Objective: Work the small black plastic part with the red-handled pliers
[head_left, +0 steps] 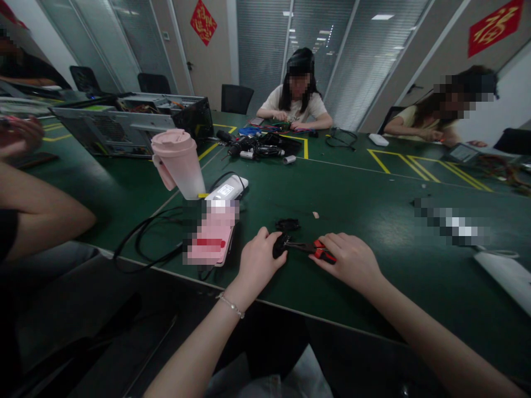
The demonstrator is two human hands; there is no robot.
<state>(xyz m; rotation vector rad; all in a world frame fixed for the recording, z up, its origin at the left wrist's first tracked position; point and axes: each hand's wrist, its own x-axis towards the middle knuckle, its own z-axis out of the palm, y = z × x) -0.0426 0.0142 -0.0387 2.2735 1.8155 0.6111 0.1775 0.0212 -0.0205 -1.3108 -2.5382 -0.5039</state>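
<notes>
My left hand (262,258) is closed round a small black part (282,244) whose kind I cannot make out, low over the green table. In my right hand (348,255) are red-and-black handled pliers (321,251), with the fingers wrapped over the grips. The metal jaws of the pliers reach left to the black part; whether they bite on it I cannot tell. Just beyond my left fingers lies another black piece (287,224) on the table. Farther off to the right is a small pale scrap (316,215).
Left of my hands lie a pink phone-like case (211,237), a white device (226,190) and black cable (136,237). A pink cup (178,163) and open computer case (124,130) stand behind. Tools are heaped mid-table (253,146). Co-workers sit around; a neighbour's arm (45,204) is close left.
</notes>
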